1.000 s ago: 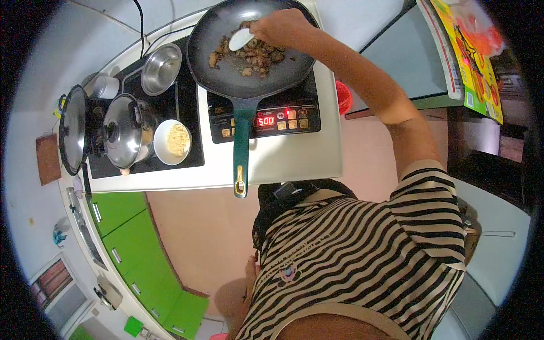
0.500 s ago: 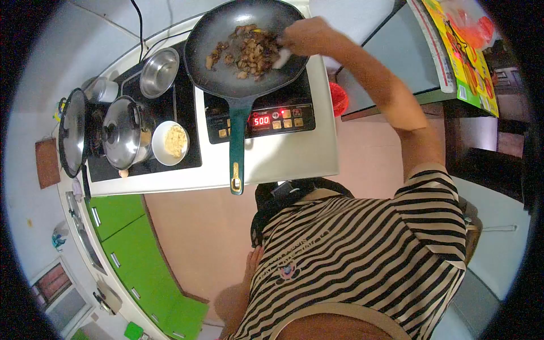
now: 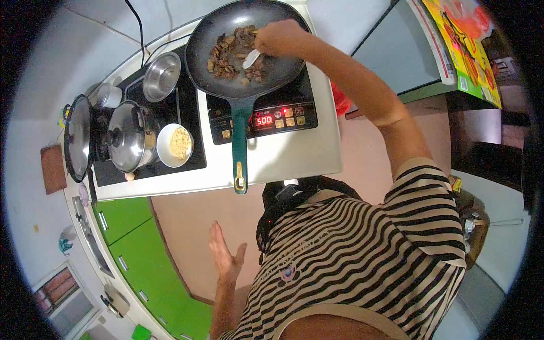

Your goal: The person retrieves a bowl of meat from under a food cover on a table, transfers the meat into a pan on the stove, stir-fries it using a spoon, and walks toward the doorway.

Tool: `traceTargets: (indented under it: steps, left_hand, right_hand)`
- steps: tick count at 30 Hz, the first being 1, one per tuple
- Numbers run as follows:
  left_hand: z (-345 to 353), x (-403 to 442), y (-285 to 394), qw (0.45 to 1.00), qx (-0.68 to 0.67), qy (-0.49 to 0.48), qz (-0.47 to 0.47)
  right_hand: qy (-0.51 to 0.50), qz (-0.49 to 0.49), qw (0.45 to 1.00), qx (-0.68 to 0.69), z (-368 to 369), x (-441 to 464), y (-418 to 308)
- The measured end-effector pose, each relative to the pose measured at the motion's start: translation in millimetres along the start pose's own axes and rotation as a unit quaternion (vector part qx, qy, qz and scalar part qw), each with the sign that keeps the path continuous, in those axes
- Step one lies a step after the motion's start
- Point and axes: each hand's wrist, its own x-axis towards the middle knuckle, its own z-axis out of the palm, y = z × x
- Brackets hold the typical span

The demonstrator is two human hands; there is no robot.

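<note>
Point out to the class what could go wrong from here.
The wok handle overhangs the front edge of the counter, so a bump could tip the wok. The right hand works close over it with a white spoon; the induction cooker's display is lit, so hot metal or spatter might burn the fingers.

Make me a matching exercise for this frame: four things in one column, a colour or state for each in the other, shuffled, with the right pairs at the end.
1. Left hand
2. Pan handle
3. White bowl
4. Right hand

A. Holds pale yellow food
B. Grips a white utensil over the pan
C. Open, with nothing in it
D. Dark green

Right pairs: 1-C, 2-D, 3-A, 4-B
</note>
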Motion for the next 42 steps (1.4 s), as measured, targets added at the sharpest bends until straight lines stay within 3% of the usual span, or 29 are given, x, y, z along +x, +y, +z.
traceTargets:
  steps: [2, 3, 4, 6, 7, 8, 10, 12, 14, 16, 18, 20, 21, 28, 31, 34, 37, 40, 41, 42]
  left_hand:
    - [6, 13, 4, 0.987, -0.094, 0.107, -0.068]
    - [9, 23, 5, 0.987, -0.094, 0.107, -0.068]
    - [12, 36, 5, 0.969, -0.191, 0.138, -0.073]
    - [16, 71, 15, 0.916, -0.348, 0.179, -0.086]
    - [15, 92, 22, 0.888, -0.408, 0.188, -0.094]
    - [9, 113, 32, 0.872, -0.448, 0.160, -0.114]
    - [4, 145, 46, 0.848, -0.502, 0.118, -0.124]
    - [-2, 167, 60, 0.838, -0.514, 0.128, -0.129]
    - [-5, 180, 67, 0.786, -0.612, 0.027, -0.082]
    - [-3, 189, 74, 0.776, -0.623, 0.037, -0.091]
    - [0, 193, 68, 0.745, -0.662, -0.030, -0.080]
    - [1, 193, 72, 0.726, -0.681, -0.046, -0.078]
    - [1, 192, 72, 0.723, -0.684, -0.051, -0.080]
    - [-6, 193, 71, 0.729, -0.674, -0.068, -0.101]
    - [-6, 192, 75, 0.741, -0.659, -0.066, -0.108]
    - [-2, 193, 73, 0.730, -0.673, -0.062, -0.102]
    - [-4, 192, 75, 0.729, -0.674, -0.062, -0.103]
    - [-4, 192, 75, 0.733, -0.670, -0.062, -0.101]
    - [-4, 192, 76, 0.736, -0.667, -0.060, -0.095]
    - [-3, 193, 76, 0.737, -0.667, -0.060, -0.095]
  right_hand:
    - [-0.026, 0.013, 0.998, -0.059, -17, -3, 3]
    - [0.015, 0.023, 0.999, -0.024, -16, 2, 5]
    - [0.015, 0.023, 0.999, -0.024, -14, 4, 0]
    - [0.130, -0.088, 0.987, 0.023, -6, 13, -16]
    - [0.136, -0.081, 0.986, 0.054, 4, 18, -27]
    - [0.138, -0.083, 0.985, 0.054, 13, 20, -32]
    - [0.050, -0.084, 0.995, 0.032, 28, 23, -41]
    - [0.009, -0.060, 0.998, -0.020, 16, 18, -33]
    - [-0.023, -0.015, 0.996, -0.086, 3, 10, -9]
    - [0.025, 0.001, 0.998, -0.054, -5, 3, 9]
    - [0.072, 0.014, 0.997, -0.017, -2, 6, 19]
    - [0.023, 0.085, 0.994, -0.067, 24, 16, 27]
    - [0.000, 0.063, 0.998, -0.010, 30, 6, 31]
    - [-0.071, 0.077, 0.994, -0.042, -57, -62, 36]
    - [-0.176, 0.060, 0.976, -0.115, -58, -63, 17]
    - [-0.003, -0.018, 0.998, 0.063, -2, -39, 24]
    - [0.044, 0.057, 0.994, 0.084, 3, -16, 28]
    - [0.034, 0.068, 0.994, 0.081, 10, 12, 28]
    - [0.111, 0.032, 0.990, 0.079, 16, 12, 25]
    - [0.112, 0.033, 0.990, 0.080, 17, 9, 19]
